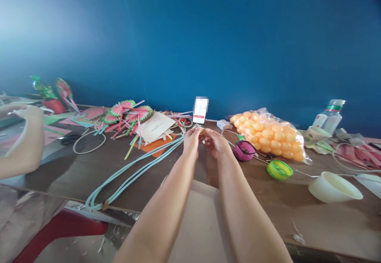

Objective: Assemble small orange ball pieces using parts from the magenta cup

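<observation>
Both my arms reach out over the brown table (268,199). My left hand (192,139) and my right hand (214,142) meet at the table's far middle, fingers pinched together on a small round yellowish object (201,130) held between them. It is too small to name. Long pale blue cords (131,173) run from near my left hand down to the table's front left edge. A pink round piece (244,150) lies just right of my right hand.
A clear bag of orange balls (269,134), a green tape roll (279,169), a white bowl (333,187) and a plastic bottle (330,116) sit on the right. Pink-green paper fans (127,112), papers and wire rings lie at left. Another person's arm (20,144) is at far left.
</observation>
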{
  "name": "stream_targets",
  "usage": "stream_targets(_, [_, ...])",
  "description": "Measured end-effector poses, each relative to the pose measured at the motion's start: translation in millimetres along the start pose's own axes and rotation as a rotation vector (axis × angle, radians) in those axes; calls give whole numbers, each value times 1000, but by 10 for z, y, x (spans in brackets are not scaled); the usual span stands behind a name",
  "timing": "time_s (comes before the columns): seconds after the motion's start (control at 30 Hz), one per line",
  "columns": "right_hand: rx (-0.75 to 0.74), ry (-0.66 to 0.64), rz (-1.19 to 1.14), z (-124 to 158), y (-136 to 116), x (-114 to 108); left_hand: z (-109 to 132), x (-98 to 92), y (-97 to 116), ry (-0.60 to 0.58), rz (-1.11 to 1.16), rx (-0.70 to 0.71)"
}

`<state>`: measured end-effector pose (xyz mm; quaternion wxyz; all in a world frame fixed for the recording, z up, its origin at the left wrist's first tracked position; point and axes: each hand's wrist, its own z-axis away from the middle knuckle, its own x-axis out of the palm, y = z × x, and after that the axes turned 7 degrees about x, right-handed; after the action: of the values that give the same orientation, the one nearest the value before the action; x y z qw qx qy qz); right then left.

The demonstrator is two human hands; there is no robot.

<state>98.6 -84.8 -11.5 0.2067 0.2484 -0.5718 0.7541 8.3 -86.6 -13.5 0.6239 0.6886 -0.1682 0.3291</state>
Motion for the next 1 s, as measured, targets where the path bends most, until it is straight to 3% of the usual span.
stream_targets(0.73, [-20,1,18,-38,19,-24,-9,-4,-16,-18,2,10])
stream_targets(1.0, [-26,6,9,-32,18,-13,4,5,11,28,-20,-3])
